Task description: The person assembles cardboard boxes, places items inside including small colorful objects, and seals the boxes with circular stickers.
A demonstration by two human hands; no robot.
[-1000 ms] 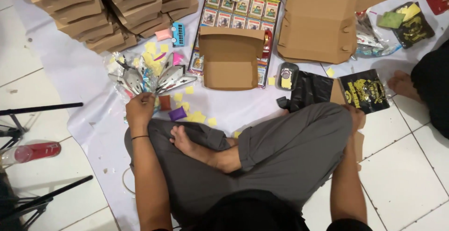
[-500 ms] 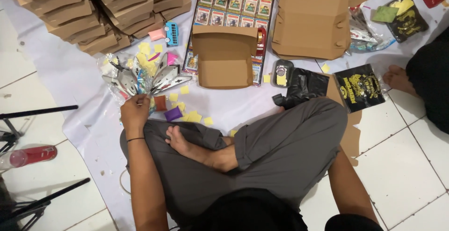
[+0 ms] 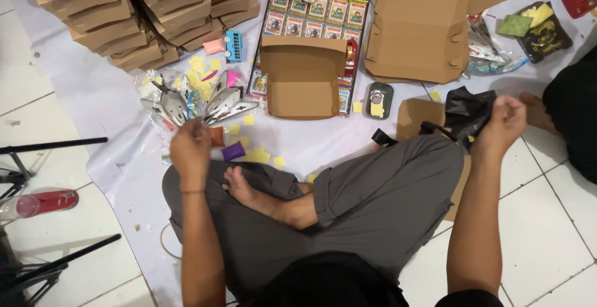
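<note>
hands apart, both arms stretched forward over crossed legs. left hand [image 3: 189, 148] bent down at wrist, fingers curled at edge of crinkly clear packets of silver toy planes [image 3: 199, 103] on white floor sheet [image 3: 106, 114]; grip itself hidden. right hand [image 3: 505, 122] raised, pinching glossy, crumpled black plastic bag [image 3: 467, 113] above flat cardboard piece [image 3: 415, 115]. open brown cardboard box [image 3: 303, 76] ahead, small yellow paper squares [image 3: 256, 155] scattered near left hand.

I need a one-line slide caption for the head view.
Seated cross-legged, left hand at silver packets, right hand gripping black plastic pouch.
</note>
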